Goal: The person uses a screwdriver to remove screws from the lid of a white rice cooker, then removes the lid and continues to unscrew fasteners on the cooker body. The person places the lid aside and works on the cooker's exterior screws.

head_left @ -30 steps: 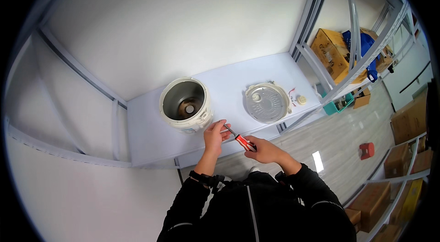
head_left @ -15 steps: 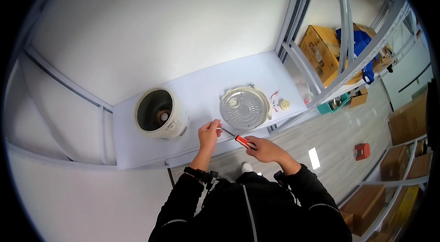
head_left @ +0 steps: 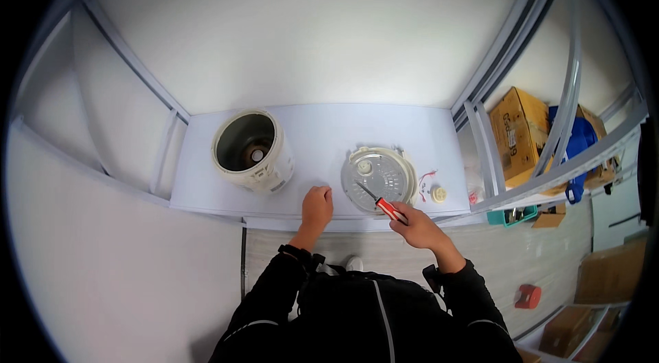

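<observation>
Screwdriver (head_left: 382,203) with red handle sits clamped in the right hand (head_left: 416,228) at lower centre, tip over the round lid (head_left: 379,172), while the left hand (head_left: 317,206) rests curled and empty on the white table (head_left: 316,133).

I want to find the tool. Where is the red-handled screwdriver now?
In the head view, the red-handled screwdriver is in the right hand, right of centre at the table's front edge, its tip over the round lid.

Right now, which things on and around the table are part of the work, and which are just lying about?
In use: screwdriver in right hand; lid; left hand on table.
Lying about: pot body, round cap, cardboard box, red thing on floor.
</observation>
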A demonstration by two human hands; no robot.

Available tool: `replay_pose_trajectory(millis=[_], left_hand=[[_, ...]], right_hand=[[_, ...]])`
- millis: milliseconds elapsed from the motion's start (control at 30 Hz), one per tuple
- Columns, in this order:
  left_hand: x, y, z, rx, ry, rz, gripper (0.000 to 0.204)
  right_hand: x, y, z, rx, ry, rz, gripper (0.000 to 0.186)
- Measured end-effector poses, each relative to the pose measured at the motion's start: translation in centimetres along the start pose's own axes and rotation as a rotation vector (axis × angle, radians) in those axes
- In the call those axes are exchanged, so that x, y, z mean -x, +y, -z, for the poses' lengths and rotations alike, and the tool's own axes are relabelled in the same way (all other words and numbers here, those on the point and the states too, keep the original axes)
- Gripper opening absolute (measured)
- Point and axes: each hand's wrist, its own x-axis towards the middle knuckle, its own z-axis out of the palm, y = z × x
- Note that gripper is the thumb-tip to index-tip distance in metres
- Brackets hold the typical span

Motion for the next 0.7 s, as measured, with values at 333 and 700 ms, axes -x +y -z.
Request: replay_pose_trajectory(millis=[333,700], left_hand=[[0.4,0.8,-0.3,0.087,0.047,0.111,0.035],[2.4,-0.8,5.2,0.020,0.151,0.008,0.022]], right_hand=[[-1.3,1.4,2.4,-0.036,-0.006,0.020,0.049],[-3.0,2.7,2.1,-0.130,-0.003,0.098,0.050]])
